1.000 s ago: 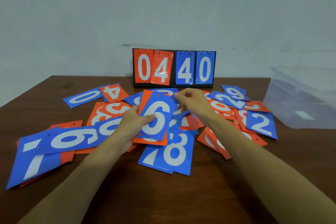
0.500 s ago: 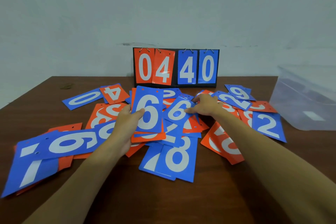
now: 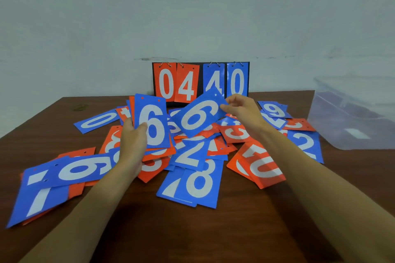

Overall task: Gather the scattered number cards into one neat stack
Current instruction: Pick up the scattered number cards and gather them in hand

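Gripping a small stack [image 3: 152,127] upright in the left hand [image 3: 132,143], thumb curled over its front, and pinching a blue 6 card [image 3: 198,117] in the right hand [image 3: 242,111], angled toward those left fingers for adding, above scattered cards [image 3: 199,183]

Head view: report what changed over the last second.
The right grip left the stack, dropped to the pile, pinched a blue 6 and lifted it, tilted, beside the stack. The left grip still holds the stack, another 6 on top. Scoreboard, bin and the rest of the pile stayed put.
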Demonstrator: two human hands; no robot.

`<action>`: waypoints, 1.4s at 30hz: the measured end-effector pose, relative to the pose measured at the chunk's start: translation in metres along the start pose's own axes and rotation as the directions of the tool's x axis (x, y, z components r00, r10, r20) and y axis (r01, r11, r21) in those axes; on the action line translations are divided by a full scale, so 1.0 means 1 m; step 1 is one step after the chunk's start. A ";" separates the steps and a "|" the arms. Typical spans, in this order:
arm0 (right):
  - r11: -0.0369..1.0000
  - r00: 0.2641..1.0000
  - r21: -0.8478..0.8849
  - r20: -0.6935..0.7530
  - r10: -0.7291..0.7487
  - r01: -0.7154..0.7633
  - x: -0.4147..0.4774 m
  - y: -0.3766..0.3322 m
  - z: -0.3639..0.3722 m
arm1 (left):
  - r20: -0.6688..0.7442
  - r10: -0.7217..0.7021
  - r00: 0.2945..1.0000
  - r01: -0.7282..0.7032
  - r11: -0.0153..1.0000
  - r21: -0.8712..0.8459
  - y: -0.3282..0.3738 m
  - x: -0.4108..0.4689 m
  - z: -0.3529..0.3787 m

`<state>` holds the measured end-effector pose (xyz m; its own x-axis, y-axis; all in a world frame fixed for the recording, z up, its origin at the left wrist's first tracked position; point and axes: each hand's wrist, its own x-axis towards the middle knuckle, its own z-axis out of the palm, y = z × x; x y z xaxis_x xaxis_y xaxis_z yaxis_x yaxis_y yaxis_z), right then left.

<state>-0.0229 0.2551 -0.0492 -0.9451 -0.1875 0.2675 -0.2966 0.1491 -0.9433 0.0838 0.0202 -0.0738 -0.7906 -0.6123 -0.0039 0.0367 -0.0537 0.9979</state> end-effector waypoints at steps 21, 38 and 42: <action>0.742 1.000 -0.670 -0.003 -0.026 0.017 -0.025 0.027 -0.033 | 0.381 -0.252 0.889 0.237 0.968 0.087 -0.011 -0.028 0.071; 0.617 0.905 -0.778 -0.172 -0.390 0.118 -0.042 0.018 -0.033 | 0.247 -0.186 0.951 0.189 0.982 0.010 -0.013 -0.021 0.061; 0.603 0.809 -0.681 -0.028 -0.588 0.415 -0.054 0.015 -0.024 | 0.291 -0.250 0.924 0.251 0.967 0.036 -0.012 -0.025 0.063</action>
<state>0.0206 0.2913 -0.0730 -0.5937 -0.2118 0.7763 -0.6643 0.6735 -0.3243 0.0649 0.0856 -0.0817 -0.9172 -0.3225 -0.2341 -0.1844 -0.1774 0.9667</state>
